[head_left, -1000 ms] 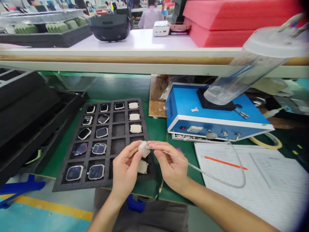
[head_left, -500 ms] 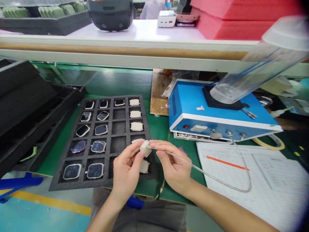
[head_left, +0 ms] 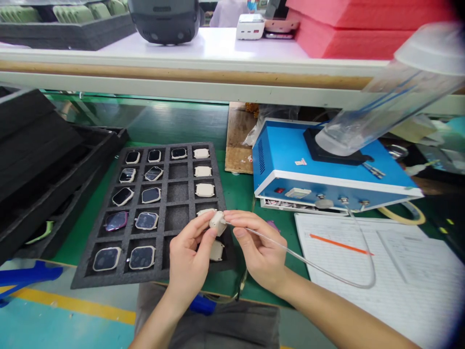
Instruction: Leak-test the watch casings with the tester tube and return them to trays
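My left hand (head_left: 189, 254) pinches a small beige watch case (head_left: 218, 223) between thumb and fingers, just above the lower right of a black foam tray (head_left: 178, 192). My right hand (head_left: 257, 247) pinches a thin clear tube (head_left: 305, 257) and holds its tip at the side of that case. Another beige case (head_left: 216, 251) lies in a tray cell right below my hands. Several more beige cases fill the tray's right column, and several dark-screened watch bodies sit in the cells to the left.
A blue bench machine (head_left: 290, 160) stands beyond my right hand, with a clear plastic cylinder (head_left: 378, 109) above it. The tube runs toward its front panel. Printed sheets (head_left: 378, 271) lie at the right, stacked black foam trays (head_left: 36, 145) at the left, and a shelf (head_left: 181, 63) overhead.
The whole scene has shifted slightly up and to the left in view. Both hands keep the same hold on the case and tube.
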A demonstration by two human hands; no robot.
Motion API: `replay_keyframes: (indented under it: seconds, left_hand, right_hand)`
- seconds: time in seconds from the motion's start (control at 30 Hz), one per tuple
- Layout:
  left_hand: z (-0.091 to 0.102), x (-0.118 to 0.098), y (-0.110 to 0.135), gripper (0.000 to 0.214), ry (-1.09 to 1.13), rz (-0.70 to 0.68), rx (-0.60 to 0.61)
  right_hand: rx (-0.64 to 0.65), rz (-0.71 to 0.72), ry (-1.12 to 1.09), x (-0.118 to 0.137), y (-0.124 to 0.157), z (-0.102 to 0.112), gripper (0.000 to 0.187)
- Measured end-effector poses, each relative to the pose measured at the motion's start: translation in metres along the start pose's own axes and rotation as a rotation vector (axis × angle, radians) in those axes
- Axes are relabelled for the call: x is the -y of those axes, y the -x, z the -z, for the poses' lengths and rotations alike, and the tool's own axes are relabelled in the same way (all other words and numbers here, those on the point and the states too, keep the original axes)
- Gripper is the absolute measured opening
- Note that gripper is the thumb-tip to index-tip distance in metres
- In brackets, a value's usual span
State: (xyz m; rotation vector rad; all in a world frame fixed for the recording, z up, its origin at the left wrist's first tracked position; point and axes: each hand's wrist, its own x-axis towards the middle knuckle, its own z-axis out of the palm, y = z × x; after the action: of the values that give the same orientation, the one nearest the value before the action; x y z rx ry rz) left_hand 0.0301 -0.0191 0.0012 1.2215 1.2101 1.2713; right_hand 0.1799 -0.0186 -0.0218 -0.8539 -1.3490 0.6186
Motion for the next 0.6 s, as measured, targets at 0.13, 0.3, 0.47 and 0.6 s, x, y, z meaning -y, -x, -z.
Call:
replay_keyframes:
  seconds: [0.13,0.3,0.47,0.6]
  left_hand:
    - [0.001,-0.001,0.0,0.029,-0.019,0.006,0.002]
    - [0.002,-0.003,-0.003,0.034,-0.067,-0.014,-0.003]
    - [0.003,-0.002,-0.008,0.04,-0.137,-0.049,-0.04]
    - [0.003,0.001,-0.009,0.04,-0.157,-0.071,-0.062]
  right_hand:
    - [0.003,0.0,0.018,0.0,0.0,0.0,0.02]
    - [-0.006,0.018,0.009,0.001,-0.005,-0.002,0.019]
    - [-0.024,0.043,0.002,0.0,-0.009,-0.004,0.016]
    - [-0.024,0.039,-0.018,-0.002,-0.01,-0.005,0.016]
